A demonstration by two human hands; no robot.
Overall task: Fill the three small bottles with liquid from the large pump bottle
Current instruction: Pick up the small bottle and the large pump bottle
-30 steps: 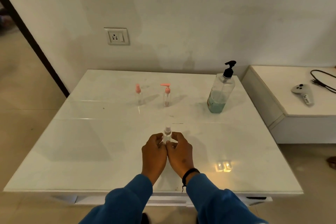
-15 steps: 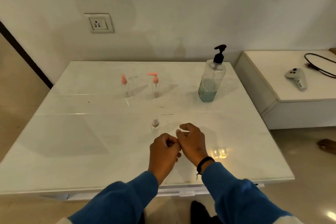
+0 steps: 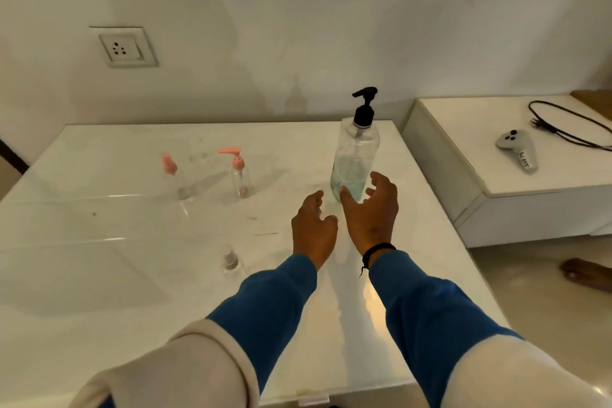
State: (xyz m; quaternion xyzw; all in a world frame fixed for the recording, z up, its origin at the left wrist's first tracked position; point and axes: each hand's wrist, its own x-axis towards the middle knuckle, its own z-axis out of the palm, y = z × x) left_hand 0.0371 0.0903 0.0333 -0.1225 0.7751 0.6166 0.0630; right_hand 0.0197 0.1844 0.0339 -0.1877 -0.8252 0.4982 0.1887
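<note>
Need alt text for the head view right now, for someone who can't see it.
Both hands, left hand and right hand, reach open toward the large pump bottle on the white table. Three small bottles stand untouched: two pink-topped, one uncapped.

both arms wear long blue sleeves [image 3: 275, 305] that end at the wrists. nearer the camera, a loose cream outer sleeve [image 3: 185, 371] covers each arm over the blue. the right wrist has a thin black band [image 3: 377, 250] with a short string hanging down.
</note>
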